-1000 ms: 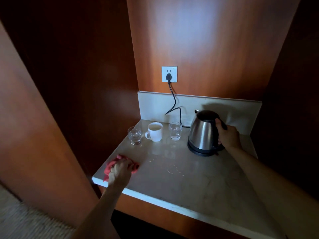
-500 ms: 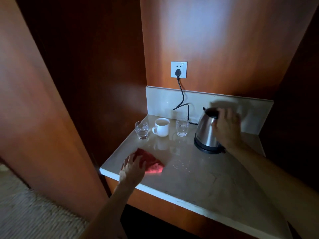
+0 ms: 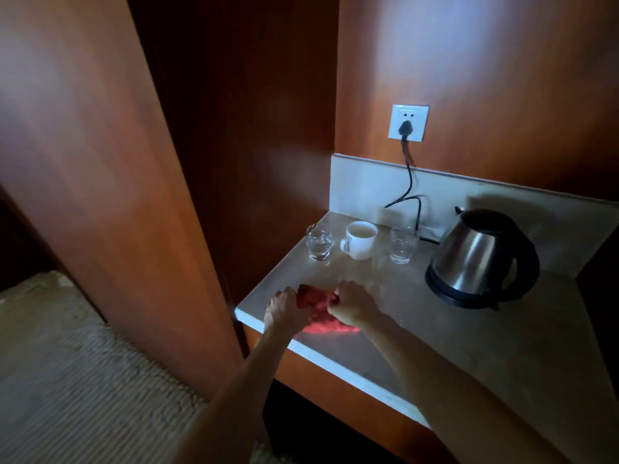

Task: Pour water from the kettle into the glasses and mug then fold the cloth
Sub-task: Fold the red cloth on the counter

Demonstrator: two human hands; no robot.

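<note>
We are standing over a pale stone counter (image 3: pixel 452 346) set into a wood-panelled alcove (image 3: pixel 469 78), with a woven carpet (image 3: pixel 83 380) lying to the left below it. A stainless kettle (image 3: pixel 479 256) with a black handle is sitting on its black base at the far right of the counter, upright and untouched, well apart from our hands. Its black cord (image 3: pixel 407 185) is running up the pale backsplash to a plug in the white wall socket (image 3: pixel 408 123).

Near the counter's left front corner the red cloth (image 3: pixel 320 308) is lying bunched on the stone, and we are working it between both hands. Our left hand (image 3: pixel 284 309) is resting on the cloth's left edge, fingers curled down over the fabric; our right hand (image 3: pixel 353 303) is covering its right side, fingers bent and closing on the far upper part. The cloth is showing in the gap between the two hands and spilling out toward the near edge under the right wrist. How tightly either hand is pinching the fabric we cannot tell in the dim light.

Along the far left of the counter three vessels are standing in a row: a clear glass (image 3: pixel 319 242) on the left, a white mug (image 3: pixel 360 239) in the middle with its handle turned left, and a second glass (image 3: pixel 403 245) on the right, each just beside the next and not touching.
</note>
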